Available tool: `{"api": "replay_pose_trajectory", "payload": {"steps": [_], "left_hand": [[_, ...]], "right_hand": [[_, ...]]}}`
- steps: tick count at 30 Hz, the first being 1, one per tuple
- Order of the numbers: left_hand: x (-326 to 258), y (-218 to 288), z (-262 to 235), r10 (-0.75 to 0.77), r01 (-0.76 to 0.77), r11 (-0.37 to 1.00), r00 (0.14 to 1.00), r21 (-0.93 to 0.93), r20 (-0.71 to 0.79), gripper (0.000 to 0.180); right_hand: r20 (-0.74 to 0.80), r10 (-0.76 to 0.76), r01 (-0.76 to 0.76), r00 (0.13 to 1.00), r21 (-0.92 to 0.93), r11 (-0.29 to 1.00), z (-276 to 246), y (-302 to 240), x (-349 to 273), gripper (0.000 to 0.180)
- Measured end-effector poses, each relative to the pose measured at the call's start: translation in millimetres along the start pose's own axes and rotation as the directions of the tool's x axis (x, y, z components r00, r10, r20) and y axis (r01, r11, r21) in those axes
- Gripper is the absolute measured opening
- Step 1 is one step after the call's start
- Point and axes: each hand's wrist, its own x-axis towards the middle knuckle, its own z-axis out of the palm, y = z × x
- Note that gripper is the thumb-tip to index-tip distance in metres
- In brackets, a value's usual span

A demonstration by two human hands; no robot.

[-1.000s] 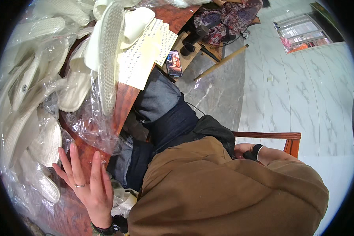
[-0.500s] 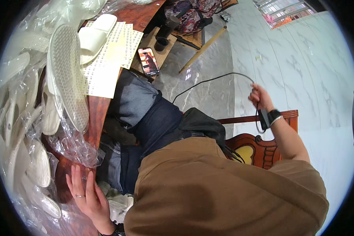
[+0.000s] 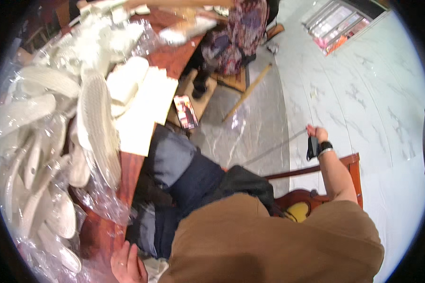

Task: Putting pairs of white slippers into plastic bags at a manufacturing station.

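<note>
One dark cord (image 3: 274, 150) runs from the right hand's (image 3: 315, 139) grip.

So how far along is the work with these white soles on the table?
Done: some soles lie loose, out of the plastic. In hand: the right hand holds a cord up, off to the side; the left hand rests at the table edge. Left: many soles sit under plastic.

Table (image 3: 127, 181) crowded with white soles (image 3: 97, 127); open floor (image 3: 264, 127) rightward
</note>
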Motion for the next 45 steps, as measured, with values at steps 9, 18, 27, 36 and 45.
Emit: {"api": "replay_pose_trajectory", "payload": {"steps": [9,18,27,36,45], "left_hand": [[-7.6,-43.7,23.8,0.036,-0.072,0.973,0.986,-0.217,-0.165,0.036],[-7.1,-25.5,13.7,-0.036,0.004,0.984,0.983,-0.179,-0.179,0.034],[-4.2,-7.6,12.9,-0.090,0.082,0.996,0.970,-0.043,-0.227,0.044],[29.9,19.7,-8.4,-0.171,0.260,0.951,0.894,0.169,-0.414,0.043],[100.2,55.8,3.0,-0.327,0.350,0.935,0.803,-0.050,-0.498,0.064]], "right_hand": [[-0.593,0.463,-0.462,0.659,0.167,0.871,-112.4,152.7,-24.6,0.037],[0.363,0.449,-0.091,0.816,-0.686,0.722,-240.3,100.7,-62.8,0.027],[0.668,-0.244,0.561,0.703,-0.309,0.768,-109.2,-127.0,-25.5,0.057],[0.061,-0.982,0.936,-0.180,0.318,-0.152,-196.2,-429.2,-131.0,0.041],[-0.536,-0.803,0.903,-0.259,0.162,-0.399,-263.1,-590.0,-144.6,0.036]]}}
